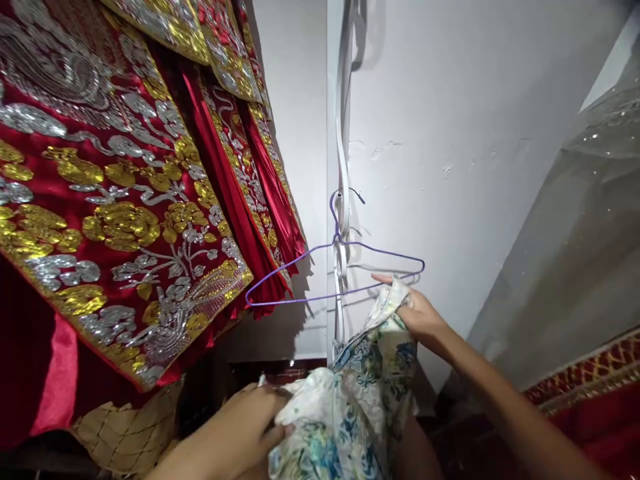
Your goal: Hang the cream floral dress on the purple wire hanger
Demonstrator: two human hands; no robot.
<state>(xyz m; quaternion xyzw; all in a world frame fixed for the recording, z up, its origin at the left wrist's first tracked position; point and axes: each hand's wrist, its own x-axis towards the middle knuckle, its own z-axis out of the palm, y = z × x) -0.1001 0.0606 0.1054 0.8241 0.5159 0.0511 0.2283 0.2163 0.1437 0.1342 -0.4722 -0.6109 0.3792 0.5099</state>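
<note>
A white garment with blue and green floral print (350, 407) hangs bunched between my two hands. My right hand (420, 313) grips its upper edge, with one finger stretched out near the lower bar of a purple wire hanger (295, 300). Whether that finger touches the bar I cannot tell. The hanger's hook is caught on a white strap or rail running down the wall corner. Lower and to the left, my left hand (255, 407) is closed on the garment's other side, its fingertips partly hidden by the cloth.
Red garments with gold and silver embroidery (125, 187) hang along the left. Translucent plastic sheeting (565, 247) covers something on the right, above red and gold cloth (590, 380). A tan woven object (130, 427) sits at the lower left. White wall (450, 133) stands behind the hanger.
</note>
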